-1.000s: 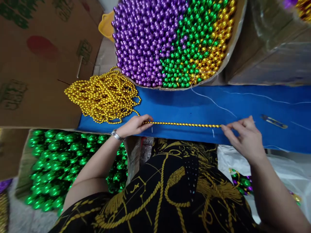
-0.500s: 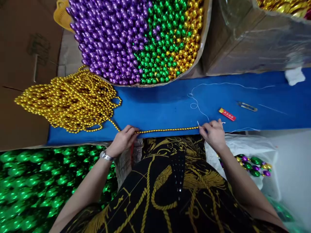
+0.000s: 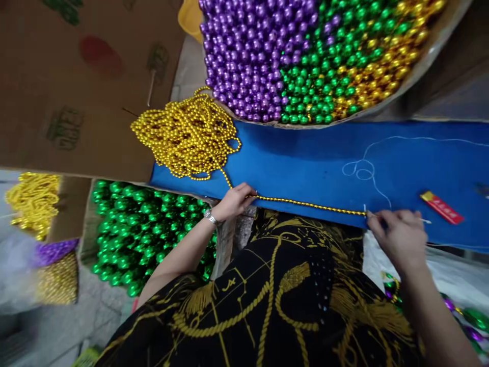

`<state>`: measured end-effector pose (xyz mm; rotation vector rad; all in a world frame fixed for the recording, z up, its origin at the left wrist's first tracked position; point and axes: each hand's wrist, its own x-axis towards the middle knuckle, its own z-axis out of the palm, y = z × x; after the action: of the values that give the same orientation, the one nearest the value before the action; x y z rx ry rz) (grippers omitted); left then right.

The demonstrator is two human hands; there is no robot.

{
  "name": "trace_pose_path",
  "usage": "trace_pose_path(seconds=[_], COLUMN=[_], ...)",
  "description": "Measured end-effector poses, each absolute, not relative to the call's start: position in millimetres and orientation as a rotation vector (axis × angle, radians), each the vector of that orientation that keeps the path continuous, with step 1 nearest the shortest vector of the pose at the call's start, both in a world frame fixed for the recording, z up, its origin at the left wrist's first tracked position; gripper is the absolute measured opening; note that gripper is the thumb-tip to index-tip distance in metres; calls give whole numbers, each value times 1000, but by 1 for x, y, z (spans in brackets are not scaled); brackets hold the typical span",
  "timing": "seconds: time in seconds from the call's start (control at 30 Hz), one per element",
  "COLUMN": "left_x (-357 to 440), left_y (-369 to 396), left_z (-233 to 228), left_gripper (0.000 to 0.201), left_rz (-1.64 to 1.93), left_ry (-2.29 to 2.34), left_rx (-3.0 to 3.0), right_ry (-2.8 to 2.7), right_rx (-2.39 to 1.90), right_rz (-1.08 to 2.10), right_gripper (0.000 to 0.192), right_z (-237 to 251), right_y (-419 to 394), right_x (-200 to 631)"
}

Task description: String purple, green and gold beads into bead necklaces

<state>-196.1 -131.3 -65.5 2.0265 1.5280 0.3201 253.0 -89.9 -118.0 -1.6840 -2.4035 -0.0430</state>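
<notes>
A thin strand of small gold beads (image 3: 309, 205) lies stretched along the near edge of the blue table (image 3: 305, 163). My left hand (image 3: 233, 201) pinches its left end, where it runs up into a heap of gold bead strings (image 3: 187, 135). My right hand (image 3: 399, 237) pinches the strand's right end, along with a white thread (image 3: 367, 171) that loops back across the blue surface. A watch sits on my left wrist.
A big tray of purple, green and gold beads (image 3: 305, 56) fills the far side. A box of large green beads (image 3: 141, 229) stands at lower left. A red lighter (image 3: 441, 207) lies at right. Cardboard (image 3: 76, 86) covers the left. More beads in a bag (image 3: 466, 318) at lower right.
The view has swung back to the right and tilted. Both hands keep the gold strand stretched between them; the right hand sits slightly lower, at the table's edge.
</notes>
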Motion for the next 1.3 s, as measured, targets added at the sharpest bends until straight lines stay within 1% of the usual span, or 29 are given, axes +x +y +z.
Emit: trace_pose_path(seconds=[0.13,0.4,0.53,0.73,0.9,1.0,1.1,1.13,1.17,1.2,1.3], left_x=[-200,-199,-196,-190,-173,-160,-147,-142,-139,-136,-134], left_y=[-131,-129,-127,-119,-88,-61,-38,-33,-28,-24,-19], left_z=[-68,-69,-69,-63,-58,-55,-48,-45,-41,-36,-19], left_gripper=[17,13,13,14,24,21,17,18,19,20,24], left_rz=[318,286,231,122,135,143,321,413,502,577,678], left_ry=[1540,1510,1518,1560,1719,1762,1660,1573,1475,1379,1212], left_rx=[2016,2050,2125,2204,2293,2287,2217,2175,2124,2069,1916], right_ry=[-2413,-2403,-2398,-2361,-2237,-2233,-2237,-2237,-2295,-2382,-2577], right_rx=[-1564,-1576,-1604,-1592,-1863,-2047,-2129,-2093,-1981,-1793,-996], right_rz=[-138,-180,-160,-140,-200,-137,-150,-165,-105,23,563], right_gripper=[53,49,54,60,54,47,39,40,45,46,50], right_z=[-117,-116,-115,-96,-82,-67,-45,-38,-32,-29,-32], right_y=[-89,-89,-89,-71,-14,20,33,31,27,22,8], right_x=[251,250,250,247,251,251,227,211,190,165,92])
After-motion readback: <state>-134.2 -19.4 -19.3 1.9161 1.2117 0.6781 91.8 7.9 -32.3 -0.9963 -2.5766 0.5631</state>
